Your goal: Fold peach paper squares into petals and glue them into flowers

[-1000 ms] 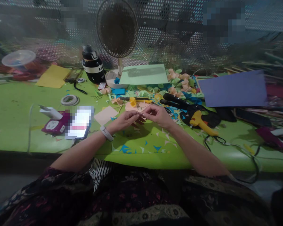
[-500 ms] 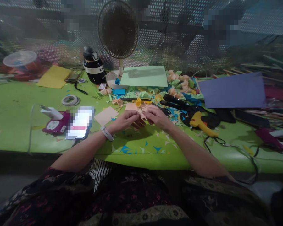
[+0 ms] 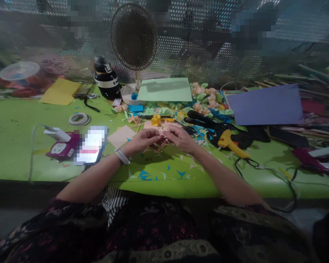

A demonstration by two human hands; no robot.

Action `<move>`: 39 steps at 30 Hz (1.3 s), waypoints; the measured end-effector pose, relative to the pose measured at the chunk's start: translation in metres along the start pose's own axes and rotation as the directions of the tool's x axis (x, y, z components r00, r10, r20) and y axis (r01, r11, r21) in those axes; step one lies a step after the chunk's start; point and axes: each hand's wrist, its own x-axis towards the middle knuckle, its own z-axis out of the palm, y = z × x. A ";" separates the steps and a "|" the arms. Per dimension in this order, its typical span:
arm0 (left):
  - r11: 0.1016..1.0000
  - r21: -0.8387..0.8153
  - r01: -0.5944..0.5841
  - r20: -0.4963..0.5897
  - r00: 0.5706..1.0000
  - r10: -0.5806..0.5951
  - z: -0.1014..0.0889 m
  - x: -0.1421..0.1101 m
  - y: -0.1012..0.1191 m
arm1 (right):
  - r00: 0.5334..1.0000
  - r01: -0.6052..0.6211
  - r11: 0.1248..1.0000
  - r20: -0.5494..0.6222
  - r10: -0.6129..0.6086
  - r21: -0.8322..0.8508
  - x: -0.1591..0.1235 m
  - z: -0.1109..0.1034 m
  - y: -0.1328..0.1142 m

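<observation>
My left hand (image 3: pixel 146 141) and my right hand (image 3: pixel 180 138) meet over the middle of the green table (image 3: pixel 109 204). Their fingertips pinch a small piece of peach paper (image 3: pixel 163 133), mostly covered by the fingers, so its shape cannot be made out. Just beyond the hands stands a yellow paper flower (image 3: pixel 156 119), with more peach paper behind the fingers. Left of my left hand lies a flat peach paper square (image 3: pixel 122 136). Blue and pale paper scraps (image 3: pixel 144 175) are scattered below my wrists.
A lit phone (image 3: pixel 91 145) and a purple power socket (image 3: pixel 60 147) stand left, near a tape roll (image 3: pixel 79 119). Behind are a fan (image 3: pixel 134 36), a black bottle (image 3: pixel 107 82) and heaped paper flowers (image 3: pixel 204 96). A yellow glue gun (image 3: pixel 231 143) with its cord lies right.
The whole view has shifted slightly left. My fingers have changed position a little around the peach paper, and less of it shows between them.
</observation>
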 end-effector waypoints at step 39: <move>0.996 0.087 -0.016 -0.086 0.996 0.024 0.004 -0.004 0.007 | 0.997 0.040 0.985 -0.062 -0.051 -0.168 -0.001 0.003 0.001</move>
